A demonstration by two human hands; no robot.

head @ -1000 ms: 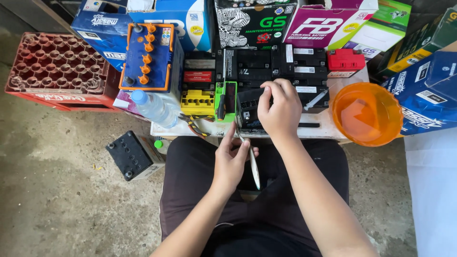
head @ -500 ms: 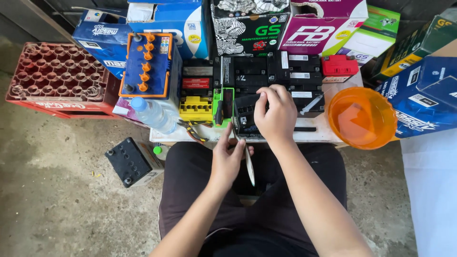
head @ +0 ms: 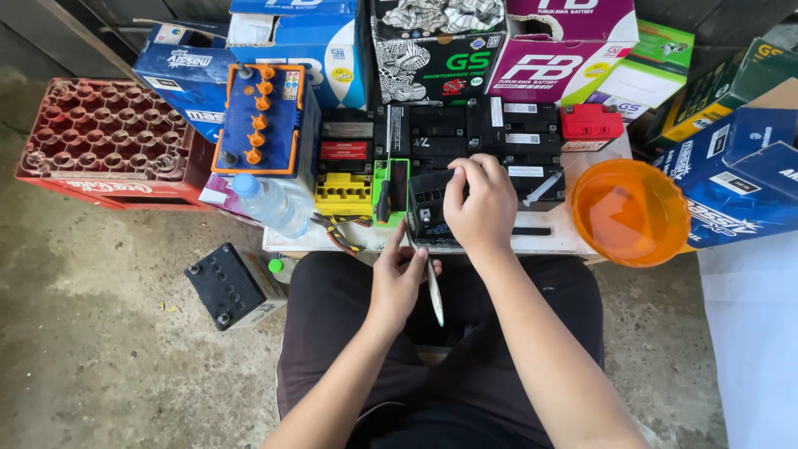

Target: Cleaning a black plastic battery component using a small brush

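Small black battery [head: 430, 208], set at the near edge of the low white table [head: 549, 241], at centre frame; it is covered from above by the right hand [head: 480, 206], fingers curled down over its top and far side, apparently so that the case is kept steady. A thin, pale strip-like tool [head: 435, 291] is pinched between thumb and fingers of the left hand [head: 399, 278] at 6 o'clock from the battery, its free end hanging down over the lap; what it is cannot be told. At 9 o'clock, a green-handled screwdriver [head: 384, 193] and a yellow battery [head: 343, 193] are laid close, within reach. At 3 o'clock an orange bowl [head: 629, 212] is stood. At 10 o'clock a blue battery with orange caps [head: 264, 116] is placed, a red crate [head: 104, 137] beyond. At 12 o'clock, cartons are stacked. At 8 o'clock a black battery on the floor [head: 226, 284] is set aside
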